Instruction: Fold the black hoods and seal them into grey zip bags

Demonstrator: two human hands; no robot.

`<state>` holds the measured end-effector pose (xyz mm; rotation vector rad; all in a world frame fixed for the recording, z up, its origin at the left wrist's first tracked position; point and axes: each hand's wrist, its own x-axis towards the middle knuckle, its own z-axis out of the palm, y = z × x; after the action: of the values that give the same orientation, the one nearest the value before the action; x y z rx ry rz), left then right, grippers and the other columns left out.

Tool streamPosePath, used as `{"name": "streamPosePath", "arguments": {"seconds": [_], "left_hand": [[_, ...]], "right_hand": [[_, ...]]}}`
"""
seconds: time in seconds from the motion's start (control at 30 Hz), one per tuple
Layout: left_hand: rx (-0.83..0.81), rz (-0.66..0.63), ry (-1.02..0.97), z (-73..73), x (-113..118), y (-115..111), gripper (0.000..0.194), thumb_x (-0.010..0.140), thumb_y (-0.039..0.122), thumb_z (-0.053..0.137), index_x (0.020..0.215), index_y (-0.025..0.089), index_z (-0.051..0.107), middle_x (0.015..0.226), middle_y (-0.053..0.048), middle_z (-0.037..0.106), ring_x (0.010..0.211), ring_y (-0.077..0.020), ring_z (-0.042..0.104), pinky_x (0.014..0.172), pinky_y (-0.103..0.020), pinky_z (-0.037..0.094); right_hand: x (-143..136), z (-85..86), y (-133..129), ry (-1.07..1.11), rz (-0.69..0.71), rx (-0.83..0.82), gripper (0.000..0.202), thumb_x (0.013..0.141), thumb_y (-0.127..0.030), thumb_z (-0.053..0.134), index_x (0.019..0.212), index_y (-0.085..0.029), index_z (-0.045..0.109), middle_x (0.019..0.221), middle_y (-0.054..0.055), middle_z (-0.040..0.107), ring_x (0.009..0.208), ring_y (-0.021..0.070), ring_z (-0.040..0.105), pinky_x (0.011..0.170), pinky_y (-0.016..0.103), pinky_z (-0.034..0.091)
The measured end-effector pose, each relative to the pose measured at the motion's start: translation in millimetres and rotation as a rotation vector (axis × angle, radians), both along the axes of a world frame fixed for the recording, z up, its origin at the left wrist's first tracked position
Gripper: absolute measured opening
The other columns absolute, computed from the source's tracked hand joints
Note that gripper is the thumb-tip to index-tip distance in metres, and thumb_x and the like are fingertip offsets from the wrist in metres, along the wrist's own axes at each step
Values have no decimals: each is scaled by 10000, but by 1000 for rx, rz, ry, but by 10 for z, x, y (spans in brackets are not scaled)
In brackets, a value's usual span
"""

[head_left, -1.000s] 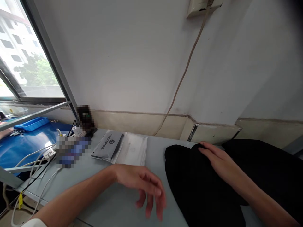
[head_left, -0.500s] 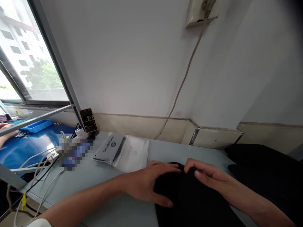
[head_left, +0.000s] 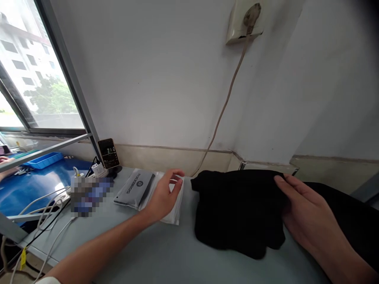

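A folded piece of black fabric (head_left: 237, 213) hangs from my right hand (head_left: 309, 213), whose thumb and fingers pinch its right side; its exact kind does not show. My left hand (head_left: 162, 195) is above a clear plastic bag (head_left: 175, 215), with fingers bent, thumb apart from them and nothing between. It partly hides the bag, and I cannot tell whether they touch. Left of that hand lies a grey ROCKBROS package (head_left: 134, 187) in clear plastic. More black fabric (head_left: 343, 205) lies behind my right hand.
A phone (head_left: 109, 153) stands on a holder at the back left of the grey table (head_left: 142, 252). White cables (head_left: 51, 232) and a charger (head_left: 97, 169) lie nearby. A metal frame (head_left: 59, 146) borders a blue surface with a blue tray (head_left: 44, 159), near another person's hand (head_left: 7, 165).
My left hand has left the black fabric and moved left over the plastic bag. My right hand has moved right, and the fabric is now raised and shows as a folded piece.
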<state>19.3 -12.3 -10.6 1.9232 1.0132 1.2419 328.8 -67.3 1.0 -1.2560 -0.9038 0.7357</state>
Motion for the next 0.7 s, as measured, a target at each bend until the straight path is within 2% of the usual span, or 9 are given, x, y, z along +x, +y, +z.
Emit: {"name": "streamPosePath", "arguments": {"seconds": [0.07,0.17,0.23,0.3,0.33,0.43,0.53,0.6,0.7], "left_hand": [[-19,-30,66,-27,-55,23,287,1058,432,520,1243,232,610,1227,-90,690,1061,-233,657,834,-333,519],[-38,-304,281,-60,-92,-68,473,1015,476,611,1431,262,545,1389,-123,629,1241,-290,607,997,-418,513],[13,-453,428,-100,-69,-144,705,960,521,695,1564,279,426,1558,-137,504,1418,-342,481,1159,-506,411],[100,-488,558,-175,-20,-189,872,921,566,732,1627,253,326,1623,-154,427,1518,-382,350,1236,-575,302],[150,-477,612,-225,7,-197,880,925,567,728,1628,228,323,1600,-165,453,1528,-390,330,1250,-596,268],[308,-443,743,-385,77,-194,607,973,457,704,1486,186,524,1368,-149,618,1381,-348,517,1263,-598,246],[476,-483,825,-459,119,-209,211,1027,242,613,1212,162,676,1122,-95,669,1108,-254,655,1204,-493,379],[521,-503,842,-418,133,-243,182,1036,156,539,1169,142,662,1071,-92,674,1009,-235,670,1081,-425,492],[391,-455,739,-237,124,-309,259,1038,108,474,1265,145,593,1163,-105,673,962,-217,681,929,-365,550]], "right_hand": [[-45,-1,-7,87,43,-2,347,777,-544,815,1010,-307,712,1050,58,768,1026,330,731,758,362,661],[-139,-29,-23,-45,167,-61,485,779,-609,807,1140,-297,719,1065,61,778,1072,327,716,850,383,644],[-210,-32,-58,-202,249,-103,551,828,-664,746,1233,-294,703,997,60,785,1005,312,730,856,399,633],[-271,-4,-105,-358,329,-113,551,892,-677,670,1295,-301,682,868,37,769,869,276,735,794,385,626],[-287,20,-125,-419,358,-113,547,923,-673,632,1328,-308,665,801,20,751,790,257,723,741,373,620],[-218,80,-118,-529,352,-131,575,962,-681,552,1389,-304,629,669,-5,700,641,244,682,601,353,581],[38,61,-17,-680,260,-221,591,952,-732,490,1234,-271,729,746,43,753,761,302,732,669,391,587],[246,5,47,-849,182,-386,638,940,-776,427,1052,-261,787,878,97,798,905,370,745,794,467,580],[459,-82,61,-1056,149,-635,702,932,-803,353,889,-256,792,943,145,807,954,435,740,860,560,538]]}}
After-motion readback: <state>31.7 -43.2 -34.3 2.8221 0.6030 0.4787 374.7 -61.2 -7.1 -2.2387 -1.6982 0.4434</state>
